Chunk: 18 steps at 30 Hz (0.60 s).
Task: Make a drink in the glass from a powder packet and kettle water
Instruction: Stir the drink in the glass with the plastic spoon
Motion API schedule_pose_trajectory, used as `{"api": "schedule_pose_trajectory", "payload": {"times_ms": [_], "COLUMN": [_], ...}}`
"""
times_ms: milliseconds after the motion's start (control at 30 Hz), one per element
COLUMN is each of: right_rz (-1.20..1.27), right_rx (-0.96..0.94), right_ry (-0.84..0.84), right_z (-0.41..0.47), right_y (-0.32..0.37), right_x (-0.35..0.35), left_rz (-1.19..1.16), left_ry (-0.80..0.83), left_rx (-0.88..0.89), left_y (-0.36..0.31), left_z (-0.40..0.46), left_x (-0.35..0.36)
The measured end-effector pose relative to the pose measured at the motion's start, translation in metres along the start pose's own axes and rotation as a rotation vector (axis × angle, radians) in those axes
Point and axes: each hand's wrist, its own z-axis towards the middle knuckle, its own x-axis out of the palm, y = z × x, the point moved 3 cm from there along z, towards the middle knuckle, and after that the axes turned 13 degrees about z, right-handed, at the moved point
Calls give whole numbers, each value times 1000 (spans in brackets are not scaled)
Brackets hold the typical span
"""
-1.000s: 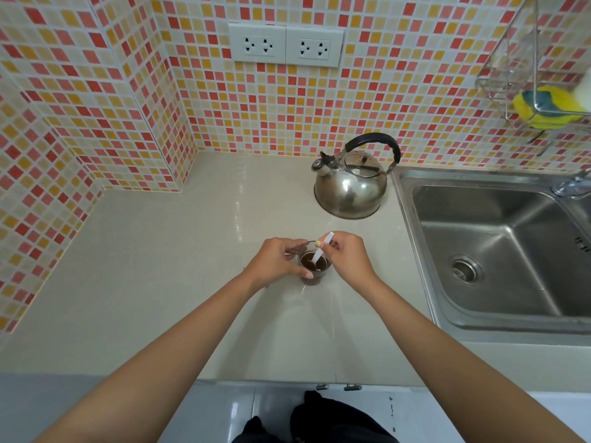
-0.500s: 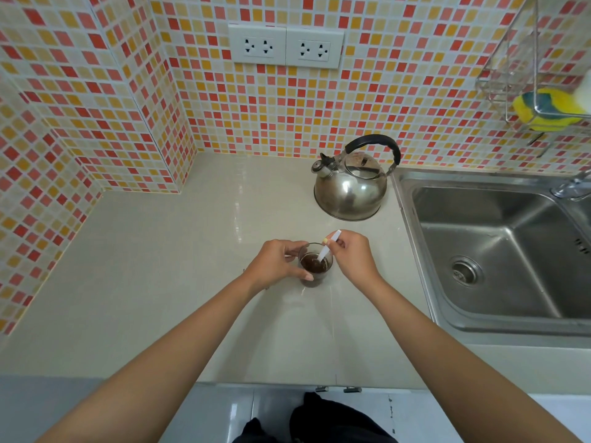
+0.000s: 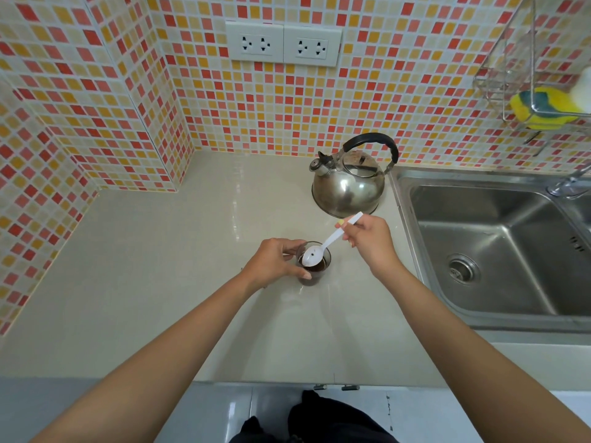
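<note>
Glass [image 3: 315, 265] of dark drink, spoon [image 3: 323, 247] raised above it.
Left hand [image 3: 275, 262] wraps the glass; right hand [image 3: 367, 238] pinches the handle, best lifted slowly, shedding drips inside.

Mosaic wall tiles [image 3: 128, 91] in red, orange and cream wrap the corner, and a white double socket plate [image 3: 283, 43] sits high on the back wall. A glossy beige table [image 3: 144, 282] catches soft light. To the right, a steel sink [image 3: 499, 251]; above it a wire rack [image 3: 527, 75] holding a yellow sponge [image 3: 543, 107]. Pale floor tiles [image 3: 208, 417] below.
</note>
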Motion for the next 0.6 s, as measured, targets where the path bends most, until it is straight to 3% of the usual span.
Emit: {"api": "schedule_pose_trajectory", "payload": {"times_ms": [333, 600], "right_rz": [-251, -343], "right_rx": [-104, -156], "right_ry": [234, 229], "right_z": [-16, -7], "right_y": [-14, -20], "right_x": [30, 22], "left_rz": [-3, -6], "left_ry": [-11, -29], "left_rx": [18, -12], "left_y": [2, 5], "left_z": [2, 4], "left_x": [1, 2]}}
